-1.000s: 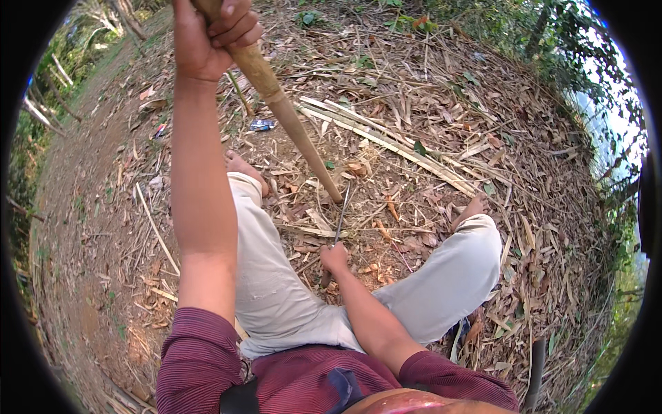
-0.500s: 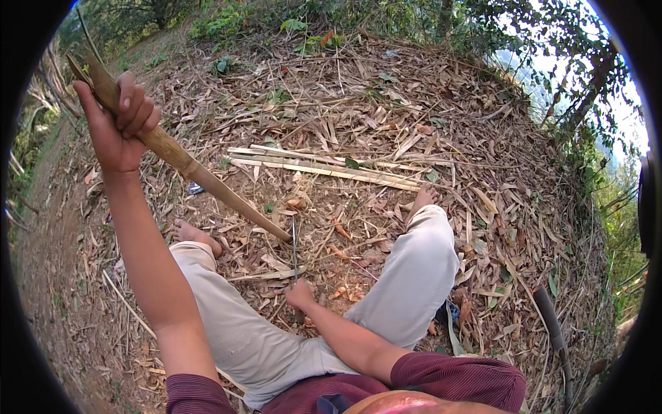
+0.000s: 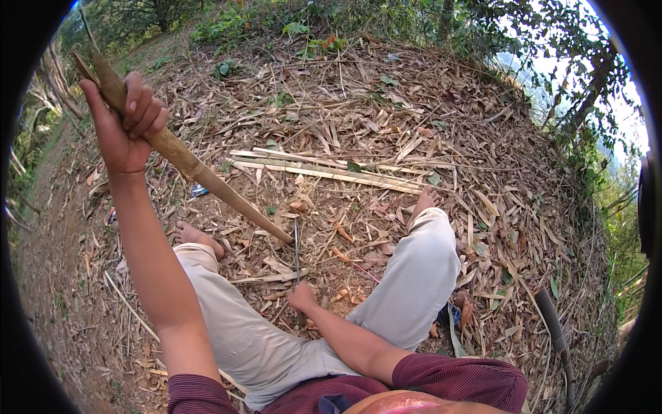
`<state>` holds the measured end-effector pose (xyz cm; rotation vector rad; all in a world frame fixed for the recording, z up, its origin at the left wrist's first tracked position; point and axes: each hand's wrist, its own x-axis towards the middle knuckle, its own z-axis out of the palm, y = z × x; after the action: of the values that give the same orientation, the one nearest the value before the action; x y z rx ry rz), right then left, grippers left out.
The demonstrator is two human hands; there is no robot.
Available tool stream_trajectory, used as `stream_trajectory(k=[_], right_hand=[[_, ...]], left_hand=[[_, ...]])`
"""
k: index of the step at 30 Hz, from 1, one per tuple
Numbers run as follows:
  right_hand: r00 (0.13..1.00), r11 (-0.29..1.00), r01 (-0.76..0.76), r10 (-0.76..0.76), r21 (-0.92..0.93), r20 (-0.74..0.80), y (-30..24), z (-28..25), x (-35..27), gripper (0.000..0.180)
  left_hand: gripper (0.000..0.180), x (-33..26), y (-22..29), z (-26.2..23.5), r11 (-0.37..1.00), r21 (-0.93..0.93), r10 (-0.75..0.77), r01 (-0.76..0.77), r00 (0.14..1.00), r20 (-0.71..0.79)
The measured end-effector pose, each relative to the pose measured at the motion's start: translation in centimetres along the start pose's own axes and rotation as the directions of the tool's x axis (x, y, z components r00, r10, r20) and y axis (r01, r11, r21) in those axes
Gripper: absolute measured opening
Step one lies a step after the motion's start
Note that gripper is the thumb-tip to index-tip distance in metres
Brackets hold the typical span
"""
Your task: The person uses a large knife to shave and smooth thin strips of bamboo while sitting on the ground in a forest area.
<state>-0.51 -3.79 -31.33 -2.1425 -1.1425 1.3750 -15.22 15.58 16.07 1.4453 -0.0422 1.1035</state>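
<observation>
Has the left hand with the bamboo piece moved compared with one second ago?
Yes. The left hand swung its bamboo piece leftward, away from the split strips on the ground. The tip is at the blade held by the right hand.

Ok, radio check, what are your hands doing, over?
Left hand raised, gripping bamboo stick. Right hand low, holding knife upright against the stick's tip. Dry leaves all around; split strips lying beyond.

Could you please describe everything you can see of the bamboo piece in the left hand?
The bamboo piece is a long, tan-brown length of split bamboo that narrows to its lower end. The left hand grips it near the raised upper end. It slants down to the right, its tip meeting the thin upright blade held in the right hand, above leaf-littered ground.
</observation>
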Motion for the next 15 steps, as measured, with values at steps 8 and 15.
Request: stream_trajectory(k=[8,15], right_hand=[[1.000,0.999,-0.007,0.007,0.036,0.006,-0.26,-0.23,-0.26,0.052],[1.000,1.000,0.013,-0.013,0.012,-0.001,0.26,0.06,0.16,0.056]], left_hand=[[0.063,-0.02,0.03,0.22,1.000,0.008,0.006,-0.006,1.000,-0.014],[0.063,0.05,-0.07,0.37,1.000,0.006,0.010,-0.010,0.999,-0.035]])
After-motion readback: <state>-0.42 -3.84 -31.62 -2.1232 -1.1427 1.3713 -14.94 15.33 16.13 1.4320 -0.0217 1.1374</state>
